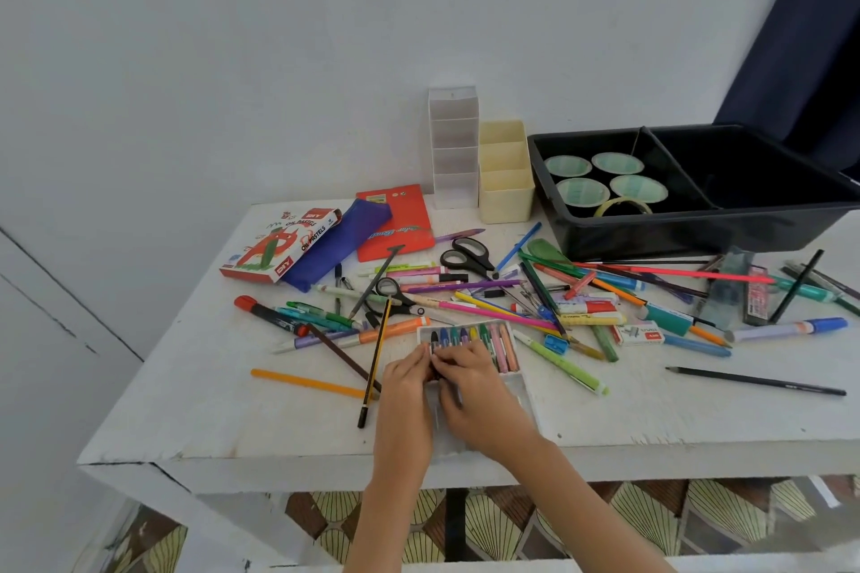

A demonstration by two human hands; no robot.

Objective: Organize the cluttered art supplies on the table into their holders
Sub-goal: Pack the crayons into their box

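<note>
— Two hands: holding what?
— Both pinch: left hand and right hand, fingers curled on a black pastel in the tray at their fingertips. Likely light, waxy, snappable; grip mid-stick.

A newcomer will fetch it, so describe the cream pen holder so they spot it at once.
Look to the back of the white table, where a big black divided tray sits on the right. Just left of that tray stand two holders side by side. Take the cream holder, shorter with three compartments, not the taller white tiered holder beside it.
</note>
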